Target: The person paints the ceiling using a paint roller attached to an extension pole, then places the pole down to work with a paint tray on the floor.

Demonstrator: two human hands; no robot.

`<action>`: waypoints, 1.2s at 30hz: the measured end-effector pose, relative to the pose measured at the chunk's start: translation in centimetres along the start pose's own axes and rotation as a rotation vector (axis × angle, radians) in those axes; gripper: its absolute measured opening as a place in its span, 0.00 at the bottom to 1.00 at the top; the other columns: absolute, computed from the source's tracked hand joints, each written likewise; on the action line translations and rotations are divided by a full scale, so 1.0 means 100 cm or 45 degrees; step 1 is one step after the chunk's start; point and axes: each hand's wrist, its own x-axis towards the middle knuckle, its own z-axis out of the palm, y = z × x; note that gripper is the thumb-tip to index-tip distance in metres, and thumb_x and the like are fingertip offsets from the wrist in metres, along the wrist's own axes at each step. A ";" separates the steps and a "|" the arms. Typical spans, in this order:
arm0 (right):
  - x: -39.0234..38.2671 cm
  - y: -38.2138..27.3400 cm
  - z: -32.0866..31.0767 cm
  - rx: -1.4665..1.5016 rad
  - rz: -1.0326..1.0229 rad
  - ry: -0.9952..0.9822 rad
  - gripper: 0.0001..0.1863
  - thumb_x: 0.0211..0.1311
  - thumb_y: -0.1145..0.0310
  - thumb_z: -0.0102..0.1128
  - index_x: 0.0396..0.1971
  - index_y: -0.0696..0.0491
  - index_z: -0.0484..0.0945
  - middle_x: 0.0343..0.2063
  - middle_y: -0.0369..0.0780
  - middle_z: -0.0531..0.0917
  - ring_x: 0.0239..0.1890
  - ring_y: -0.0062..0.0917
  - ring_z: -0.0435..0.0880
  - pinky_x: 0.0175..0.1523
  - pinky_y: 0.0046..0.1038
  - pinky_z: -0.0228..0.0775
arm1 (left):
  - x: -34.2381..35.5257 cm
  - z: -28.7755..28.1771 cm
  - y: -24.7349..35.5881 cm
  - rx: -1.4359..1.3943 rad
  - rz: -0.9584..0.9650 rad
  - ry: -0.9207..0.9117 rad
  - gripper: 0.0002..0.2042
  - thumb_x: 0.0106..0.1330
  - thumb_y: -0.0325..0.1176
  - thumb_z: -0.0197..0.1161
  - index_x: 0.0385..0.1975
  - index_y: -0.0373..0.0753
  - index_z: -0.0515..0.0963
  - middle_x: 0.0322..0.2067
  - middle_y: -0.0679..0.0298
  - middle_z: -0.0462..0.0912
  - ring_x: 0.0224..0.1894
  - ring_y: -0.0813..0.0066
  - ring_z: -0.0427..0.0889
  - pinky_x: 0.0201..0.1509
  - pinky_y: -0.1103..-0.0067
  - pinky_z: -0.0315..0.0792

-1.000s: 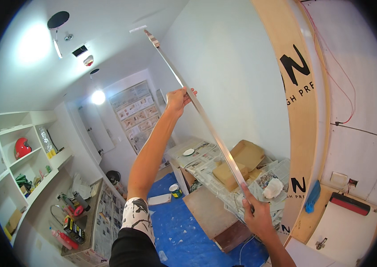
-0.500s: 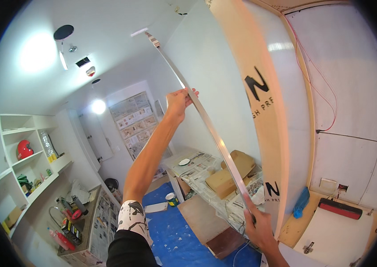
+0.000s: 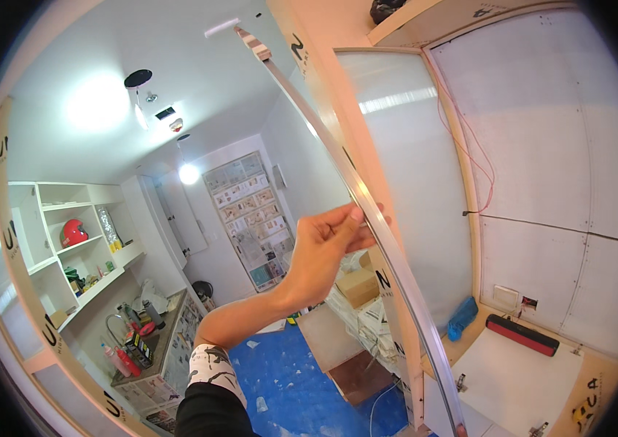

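My left hand (image 3: pixel 331 244) grips a long metal pole (image 3: pixel 407 284) with thumb and fingers, about midway along it. The pole rises diagonally to a small wooden piece (image 3: pixel 256 45) near its top, beside a narrow white strip (image 3: pixel 220 28) at the ceiling. My right hand (image 3: pixel 460 430) barely shows at the bottom edge, closed on the pole's lower end. Just behind the pole stands a wooden panel (image 3: pixel 344 127) with black lettering.
A wood-framed panel (image 3: pixel 39 320) stands left; white shelves (image 3: pixel 61 247) hold a red helmet. Bottles cover a counter (image 3: pixel 167 328). A blue floor sheet (image 3: pixel 272 386) and papered table with boxes (image 3: pixel 358 286) lie below. Right is a white board (image 3: pixel 509 379) with a red-black case.
My left hand has moved down and right. The pole's lower part has shifted right and down, my right hand almost leaving view. The view has turned, bringing the wooden panels nearer.
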 end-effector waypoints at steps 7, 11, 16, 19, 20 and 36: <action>-0.076 -0.008 -0.082 -0.100 -0.083 0.074 0.18 0.57 0.80 0.54 0.50 0.61 0.76 0.17 0.47 0.73 0.14 0.35 0.69 0.20 0.31 0.59 | -0.050 0.072 0.049 0.028 -0.053 -0.108 0.19 0.74 0.34 0.48 0.56 0.26 0.69 0.53 0.49 0.76 0.51 0.62 0.80 0.55 0.71 0.76; -0.069 -0.019 -0.094 -0.096 -0.076 0.085 0.22 0.58 0.81 0.52 0.55 0.60 0.73 0.18 0.48 0.75 0.14 0.36 0.71 0.20 0.31 0.60 | -0.043 0.070 0.046 -0.022 -0.046 -0.068 0.19 0.73 0.34 0.49 0.55 0.25 0.70 0.53 0.50 0.77 0.53 0.62 0.79 0.57 0.71 0.74; -0.018 -0.036 -0.065 -0.144 -0.054 -0.012 0.25 0.60 0.80 0.51 0.60 0.55 0.69 0.20 0.48 0.76 0.16 0.37 0.75 0.22 0.33 0.65 | -0.006 0.024 0.025 -0.082 0.018 0.058 0.19 0.72 0.36 0.50 0.52 0.24 0.72 0.50 0.51 0.78 0.54 0.64 0.78 0.61 0.70 0.70; 0.022 -0.039 -0.023 -0.093 0.082 -0.101 0.25 0.62 0.77 0.52 0.60 0.51 0.69 0.21 0.48 0.77 0.18 0.38 0.76 0.24 0.34 0.67 | 0.026 -0.026 0.012 -0.036 0.015 0.164 0.19 0.72 0.37 0.50 0.50 0.25 0.73 0.50 0.51 0.78 0.52 0.64 0.79 0.60 0.70 0.69; 0.037 -0.040 -0.007 -0.064 0.133 -0.121 0.25 0.62 0.76 0.52 0.61 0.50 0.69 0.21 0.48 0.77 0.18 0.38 0.76 0.25 0.35 0.68 | 0.038 -0.044 0.004 -0.029 0.006 0.213 0.19 0.72 0.37 0.49 0.50 0.25 0.72 0.49 0.50 0.78 0.52 0.63 0.79 0.60 0.70 0.70; 0.357 -0.028 0.299 0.098 -0.115 -0.025 0.28 0.62 0.75 0.53 0.63 0.51 0.65 0.13 0.49 0.73 0.15 0.41 0.74 0.25 0.37 0.67 | 0.255 -0.373 -0.180 -0.062 -0.121 0.534 0.16 0.72 0.31 0.44 0.52 0.24 0.66 0.45 0.48 0.77 0.49 0.61 0.79 0.54 0.71 0.74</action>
